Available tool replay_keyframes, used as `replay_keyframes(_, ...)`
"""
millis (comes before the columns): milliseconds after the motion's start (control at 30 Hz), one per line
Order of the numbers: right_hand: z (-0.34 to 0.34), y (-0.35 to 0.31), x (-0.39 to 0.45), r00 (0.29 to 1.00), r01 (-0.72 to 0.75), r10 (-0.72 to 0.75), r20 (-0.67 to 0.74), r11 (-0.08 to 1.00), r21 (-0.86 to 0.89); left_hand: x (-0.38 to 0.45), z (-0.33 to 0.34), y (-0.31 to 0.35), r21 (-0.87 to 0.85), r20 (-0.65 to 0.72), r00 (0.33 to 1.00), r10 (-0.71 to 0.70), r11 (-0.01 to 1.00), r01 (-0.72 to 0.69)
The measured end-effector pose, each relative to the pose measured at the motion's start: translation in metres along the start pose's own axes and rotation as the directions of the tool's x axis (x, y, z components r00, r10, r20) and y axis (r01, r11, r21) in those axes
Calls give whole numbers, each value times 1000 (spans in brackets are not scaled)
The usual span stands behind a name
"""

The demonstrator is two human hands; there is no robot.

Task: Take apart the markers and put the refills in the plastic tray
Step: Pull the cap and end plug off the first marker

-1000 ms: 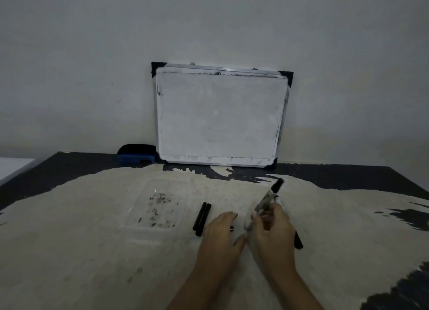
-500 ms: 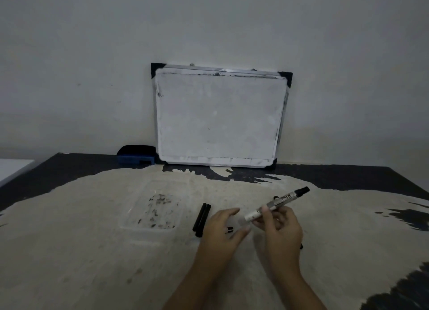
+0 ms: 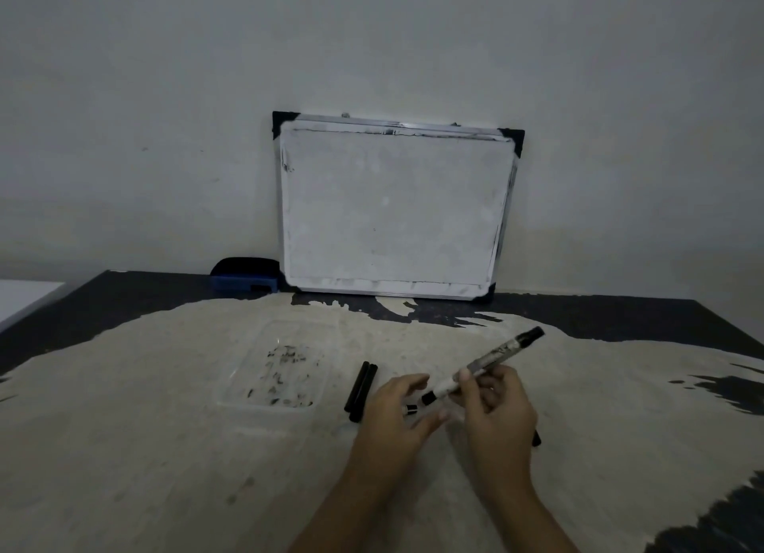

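Note:
My right hand (image 3: 494, 407) grips a grey marker (image 3: 492, 356) by its lower half; the marker slants up to the right, black cap at the far end. My left hand (image 3: 397, 414) hovers just left of the marker's near end, fingers apart and curled toward it, holding nothing I can make out. Two black refills (image 3: 361, 391) lie side by side on the table, left of my left hand. The clear plastic tray (image 3: 244, 401), ink-smudged inside, sits further left. A small black-and-white piece (image 3: 411, 408) lies by my left fingers. Another black piece (image 3: 536, 439) pokes out behind my right hand.
A whiteboard (image 3: 392, 209) leans against the wall at the back of the table. A blue eraser (image 3: 244, 277) sits at its left foot. The table (image 3: 124, 428) is worn pale with dark edges. A white surface (image 3: 25, 300) adjoins at far left.
My right hand has swung the marker from steep to a flatter slant pointing right and lifted it slightly. My left hand has risen toward the marker's near end.

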State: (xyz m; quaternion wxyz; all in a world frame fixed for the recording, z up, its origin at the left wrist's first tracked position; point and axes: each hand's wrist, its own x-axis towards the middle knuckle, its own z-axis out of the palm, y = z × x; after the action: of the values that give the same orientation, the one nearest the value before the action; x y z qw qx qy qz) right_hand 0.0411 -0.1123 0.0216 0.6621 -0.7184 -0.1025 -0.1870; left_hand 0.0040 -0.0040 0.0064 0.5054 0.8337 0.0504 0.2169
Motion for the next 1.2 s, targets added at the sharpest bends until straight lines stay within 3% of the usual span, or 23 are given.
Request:
replay_keyframes(267, -4, -5, 6, 973, -229, 228, 40, 916, 330, 1, -4, 4, -114, -47, 999, 22, 993, -27)
replay_keyframes(467, -4, -5, 8, 959, -271, 281, 37, 868, 416, 1, -6, 6, -191, -107, 994, -2, 981, -19)
replay_keyframes(900, -12, -7, 18, 905, -311, 422, -57, 746, 588, -11, -13, 17, -140, -305, 951, 40, 986, -86)
replay_keyframes(1067, -15, -9, 17, 895, -325, 443, -45, 719, 615, -16, -33, 29, -40, -421, 902, 97, 991, -125)
replay_keyframes(1133, -15, -10, 17, 899, -323, 436, -38, 721, 613, -14, -51, 34, 143, -492, 837, 239, 971, -193)
replay_keyframes(1200, -15, -11, 16, 907, -325, 421, -31, 743, 585, -12, -75, 35, 346, -562, 772, 297, 932, -107)
